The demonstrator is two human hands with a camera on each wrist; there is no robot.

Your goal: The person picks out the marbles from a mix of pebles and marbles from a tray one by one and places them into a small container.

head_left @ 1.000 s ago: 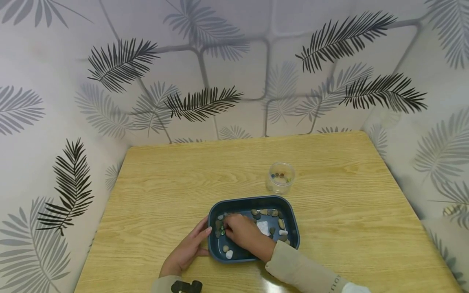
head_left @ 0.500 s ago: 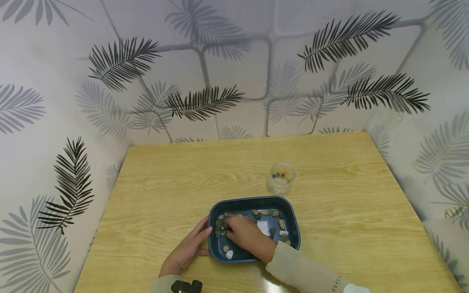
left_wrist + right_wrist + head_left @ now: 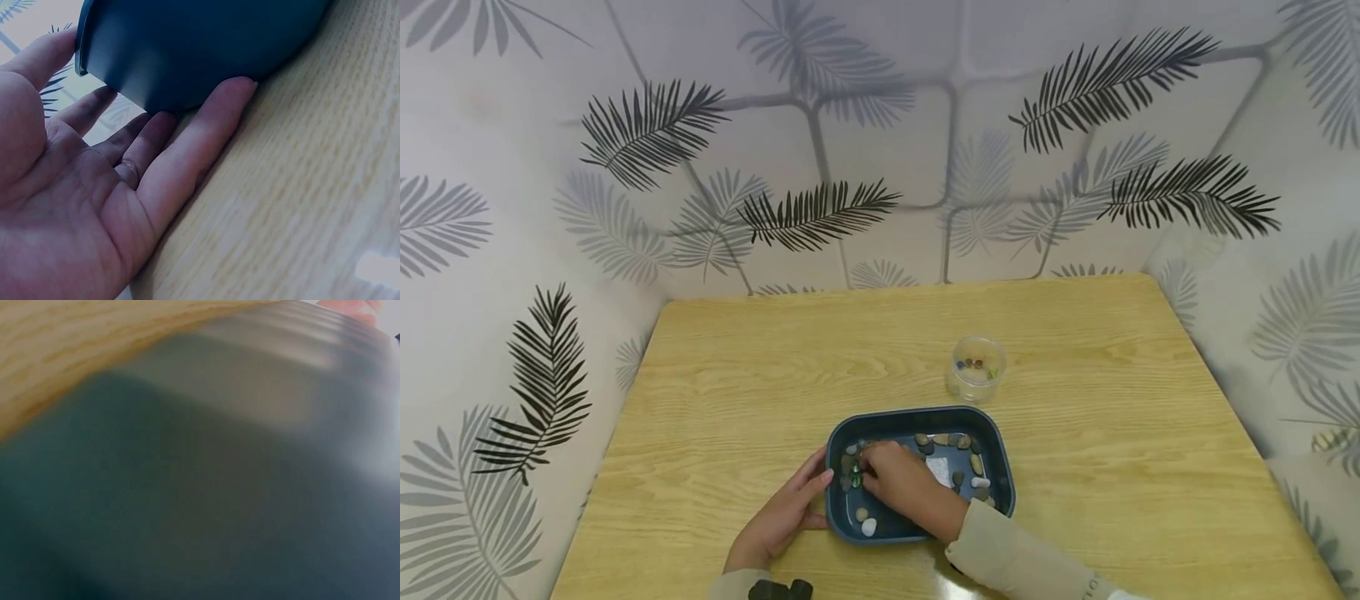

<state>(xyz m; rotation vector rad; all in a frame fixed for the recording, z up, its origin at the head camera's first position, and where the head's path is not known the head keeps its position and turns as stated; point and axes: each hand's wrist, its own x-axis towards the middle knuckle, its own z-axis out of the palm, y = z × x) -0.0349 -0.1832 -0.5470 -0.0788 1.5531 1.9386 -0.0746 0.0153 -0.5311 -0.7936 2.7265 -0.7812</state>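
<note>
The left hand (image 3: pixel 781 515), fingers stretched out, touches the tray (image 3: pixel 897 525) on the table (image 3: pixel 737 400). The right hand (image 3: pixel 901 482), grip hidden, maybe sets green marbles (image 3: pixel 856 481) inside; next needs gentle fingers.

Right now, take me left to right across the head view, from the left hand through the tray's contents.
Left hand, leftmost stones, shiny green pieces, right hand, white patch, oblong white stone.
</note>
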